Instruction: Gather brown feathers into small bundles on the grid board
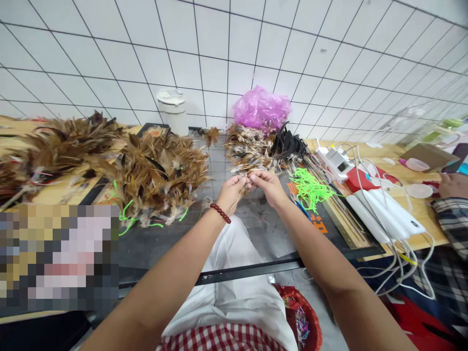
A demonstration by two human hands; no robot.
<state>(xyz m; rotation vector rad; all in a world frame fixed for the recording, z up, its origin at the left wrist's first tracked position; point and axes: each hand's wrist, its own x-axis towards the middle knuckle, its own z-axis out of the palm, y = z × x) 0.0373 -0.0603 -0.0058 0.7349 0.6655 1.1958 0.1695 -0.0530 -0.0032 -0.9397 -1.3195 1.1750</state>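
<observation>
My left hand, with a dark red bead bracelet on the wrist, and my right hand meet over the dark mat. Both pinch at something small between their fingertips, close to the pile of small mixed feathers; I cannot make out what it is. A big heap of brown feathers lies to the left of my hands. Neon green cords lie just right of my right hand.
More brown feathers at far left, black feathers, a pink plastic bag and a white container by the tiled wall. White devices with cables at right. Another person's hand at the right edge. A red basket below.
</observation>
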